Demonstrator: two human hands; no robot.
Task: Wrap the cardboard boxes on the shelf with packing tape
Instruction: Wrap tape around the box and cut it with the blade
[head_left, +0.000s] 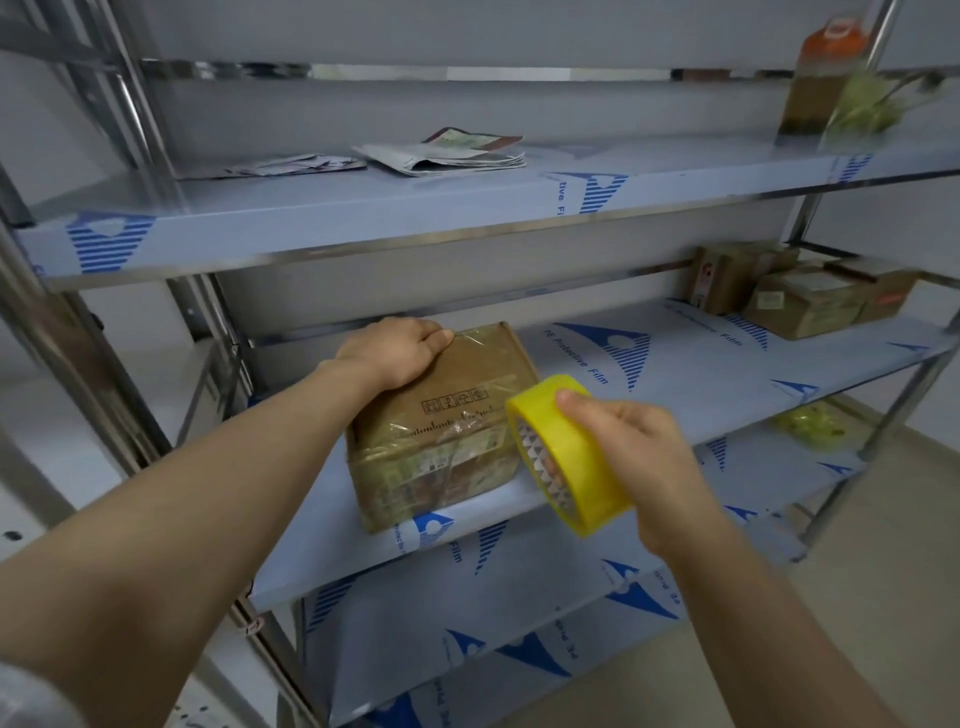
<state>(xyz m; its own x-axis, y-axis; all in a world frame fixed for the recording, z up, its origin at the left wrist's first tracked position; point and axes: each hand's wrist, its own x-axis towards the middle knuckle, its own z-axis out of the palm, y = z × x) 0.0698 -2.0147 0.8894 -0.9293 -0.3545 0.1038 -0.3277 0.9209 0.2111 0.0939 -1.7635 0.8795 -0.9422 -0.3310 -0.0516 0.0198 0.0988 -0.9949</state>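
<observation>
A brown cardboard box (457, 415) lies on the middle shelf (701, 374), near its front edge, with clear tape over its top and front. My left hand (395, 351) rests on the box's far left corner, fingers curled over the far edge. My right hand (628, 447) grips a yellow roll of packing tape (569, 457) just right of the box, fingers through the core. A strip of tape seems to run from the roll to the box's right side.
Several more cardboard boxes (800, 296) stand at the back right of the same shelf. The upper shelf (363, 213) carries folded papers (447, 153) and a bottle (821, 73) at the far right. Steel posts flank the rack. A yellow-green bag (810, 423) lies on the lower shelf.
</observation>
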